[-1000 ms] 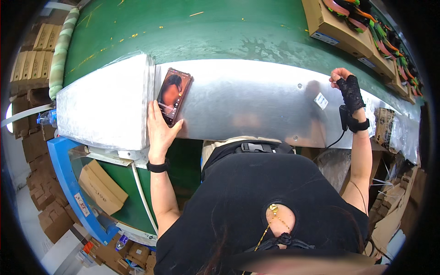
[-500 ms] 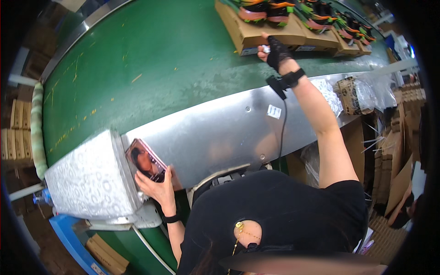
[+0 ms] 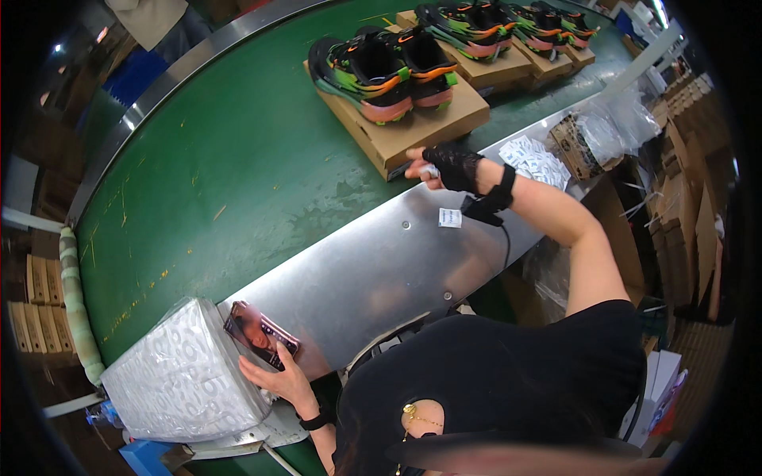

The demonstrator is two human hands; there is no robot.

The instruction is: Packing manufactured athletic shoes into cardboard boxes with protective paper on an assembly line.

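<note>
My left hand (image 3: 282, 382) is beside a phone (image 3: 259, 336) with a lit screen, at the left end of the metal ledge. Its fingers are stretched apart, and the thumb touches the phone's lower edge. My right hand (image 3: 451, 168), in a black lace fingerless glove, is closed around a small white packet (image 3: 429, 170), partly hidden by the fingers. It hovers by the near corner of a brown shoebox (image 3: 432, 127). A pair of black, green and orange sports shoes (image 3: 381, 75) stands on that box.
More shoes (image 3: 476, 32) sit on boxes farther right along the green conveyor belt (image 3: 214, 166). One white packet (image 3: 450, 218) lies on the metal ledge (image 3: 357, 262); a pile of white packets (image 3: 533, 163) is at right. A plastic-wrapped stack of patterned paper (image 3: 182, 381) stands left.
The shoes and boxes have shifted left and nearer. My right hand has come back toward me, still with the packet. My left fingers have spread at the phone.
</note>
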